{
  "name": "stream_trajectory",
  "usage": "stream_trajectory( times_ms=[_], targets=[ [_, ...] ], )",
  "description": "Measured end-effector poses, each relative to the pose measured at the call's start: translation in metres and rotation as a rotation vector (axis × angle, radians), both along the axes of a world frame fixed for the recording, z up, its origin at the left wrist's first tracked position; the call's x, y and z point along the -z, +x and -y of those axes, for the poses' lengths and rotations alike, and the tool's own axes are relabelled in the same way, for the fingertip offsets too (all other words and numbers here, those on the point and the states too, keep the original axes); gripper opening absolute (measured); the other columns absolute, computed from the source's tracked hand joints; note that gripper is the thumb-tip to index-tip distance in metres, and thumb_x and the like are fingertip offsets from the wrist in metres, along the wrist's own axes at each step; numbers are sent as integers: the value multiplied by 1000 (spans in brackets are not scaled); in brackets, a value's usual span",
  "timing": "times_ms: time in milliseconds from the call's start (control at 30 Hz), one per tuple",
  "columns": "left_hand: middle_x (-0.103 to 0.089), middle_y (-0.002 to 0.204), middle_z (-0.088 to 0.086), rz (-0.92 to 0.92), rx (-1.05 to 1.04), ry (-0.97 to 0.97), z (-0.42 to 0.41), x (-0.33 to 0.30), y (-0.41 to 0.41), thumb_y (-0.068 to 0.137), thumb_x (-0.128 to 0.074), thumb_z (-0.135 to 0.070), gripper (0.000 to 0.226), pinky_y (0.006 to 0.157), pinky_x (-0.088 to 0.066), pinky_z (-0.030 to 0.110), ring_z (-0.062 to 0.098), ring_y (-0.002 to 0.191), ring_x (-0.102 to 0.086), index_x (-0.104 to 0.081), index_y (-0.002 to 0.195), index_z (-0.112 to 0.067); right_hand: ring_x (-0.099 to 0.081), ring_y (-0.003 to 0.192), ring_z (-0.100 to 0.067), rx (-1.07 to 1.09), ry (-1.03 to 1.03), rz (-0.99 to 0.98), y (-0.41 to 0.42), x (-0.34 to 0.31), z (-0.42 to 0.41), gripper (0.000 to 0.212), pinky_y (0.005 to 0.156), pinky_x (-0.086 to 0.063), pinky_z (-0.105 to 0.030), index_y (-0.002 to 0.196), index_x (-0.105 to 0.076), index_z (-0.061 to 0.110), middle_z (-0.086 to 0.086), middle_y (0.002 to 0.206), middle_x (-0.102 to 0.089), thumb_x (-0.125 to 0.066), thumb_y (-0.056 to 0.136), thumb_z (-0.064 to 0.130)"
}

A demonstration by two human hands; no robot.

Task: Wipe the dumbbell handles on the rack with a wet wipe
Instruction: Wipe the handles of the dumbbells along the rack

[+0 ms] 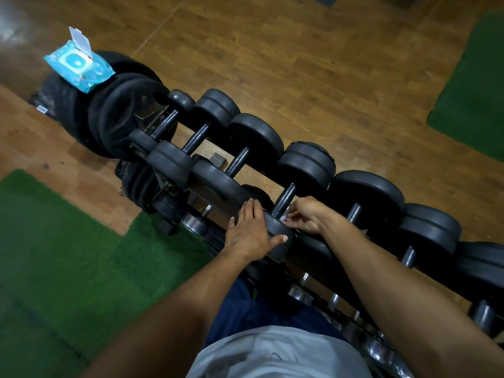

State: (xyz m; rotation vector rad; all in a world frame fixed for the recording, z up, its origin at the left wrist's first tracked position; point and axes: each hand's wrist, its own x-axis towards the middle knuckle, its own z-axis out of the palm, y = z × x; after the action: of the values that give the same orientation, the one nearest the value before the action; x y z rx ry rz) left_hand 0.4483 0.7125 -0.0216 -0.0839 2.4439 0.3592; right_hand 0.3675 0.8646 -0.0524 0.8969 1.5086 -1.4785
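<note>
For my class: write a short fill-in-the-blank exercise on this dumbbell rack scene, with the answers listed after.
1. The left hand rests flat on a dumbbell's near ____.
2. The right hand pinches a white ____ beside the dumbbell handle.
3. The blue wipes pack lies with its flap ____.
4. The floor mats are ____.

Answers: weight; wipe; open; green

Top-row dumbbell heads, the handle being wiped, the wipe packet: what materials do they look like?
Round black dumbbell heads: likely rubber or plastic coated; matte, dull sheen, moulded grooves.
Dark ridged dumbbell handle: probably metal with a dark finish; faint glints along it.
Light blue wet-wipe packet: soft plastic film, glossy and crinkled, with a stiffer white flap standing open.
White wet wipe in the right hand: too little shows to tell.
</note>
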Motion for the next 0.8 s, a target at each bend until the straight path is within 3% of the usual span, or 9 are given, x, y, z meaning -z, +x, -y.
stream_trajectory(
  times_ms=[133, 267, 400, 500, 567, 667, 800],
  targets=[
    [9, 172, 7, 0, -2, -6, -1, -1, -1, 84, -54, -81, 123, 126, -16, 53, 23, 158, 5, 10, 162, -10, -48, 58, -22, -4, 40, 1, 1, 1, 7, 29, 45, -49, -29, 80, -54, 2, -14, 70, -47, -32, 92, -12],
    [10, 172, 7, 6, 1, -8, 0, 1, -1, 84, -53, -82, 123, 126, -16, 53, 23, 158, 5, 11, 162, -11, -55, 63, -21, -35, 41, -14, 3, 2, 8, 25, 46, -53, -28, 84, -55, 2, -15, 74, -51, -36, 94, -10],
    [9, 172, 6, -8, -4, 0, -1, 2, 0, 84, -54, -81, 122, 126, -16, 53, 23, 158, 5, 10, 162, -11, -54, 58, -19, -150, 122, -130, 8, -2, 2, 14, 64, -53, -32, 86, -56, -1, -15, 70, -52, -47, 94, -7],
    [8, 172, 7, -20, -4, 5, -1, 3, 1, 84, -54, -81, 123, 126, -17, 53, 24, 158, 4, 9, 162, -11, -54, 52, -15, -219, 87, -253, 12, -5, -5, 26, 64, -51, -32, 69, -58, 6, -11, 61, -51, -52, 91, -5],
    [8, 172, 7, -26, -8, 8, -1, 4, 1, 83, -56, -80, 123, 125, -17, 53, 24, 158, 4, 9, 161, -11, -60, 61, -14, -434, 184, -442, 12, -7, -6, 24, 65, -49, -30, 69, -68, 10, -6, 66, -63, -59, 91, 6],
    [7, 172, 7, -26, -10, 3, -1, 5, 1, 83, -56, -81, 123, 125, -17, 53, 24, 158, 3, 8, 162, -11, -64, 82, -10, -854, 338, -766, 8, -9, 2, 15, 69, -49, -30, 95, -75, 21, 7, 87, -72, -59, 95, 18],
    [6, 172, 6, -31, -17, -4, -1, 5, 0, 82, -55, -82, 123, 126, -17, 53, 23, 158, 3, 7, 162, -12, -65, 106, -19, -1250, 404, -877, 2, -3, 8, 34, 77, -52, -35, 117, -70, 29, 4, 116, -70, -56, 89, 16]
  ],
)
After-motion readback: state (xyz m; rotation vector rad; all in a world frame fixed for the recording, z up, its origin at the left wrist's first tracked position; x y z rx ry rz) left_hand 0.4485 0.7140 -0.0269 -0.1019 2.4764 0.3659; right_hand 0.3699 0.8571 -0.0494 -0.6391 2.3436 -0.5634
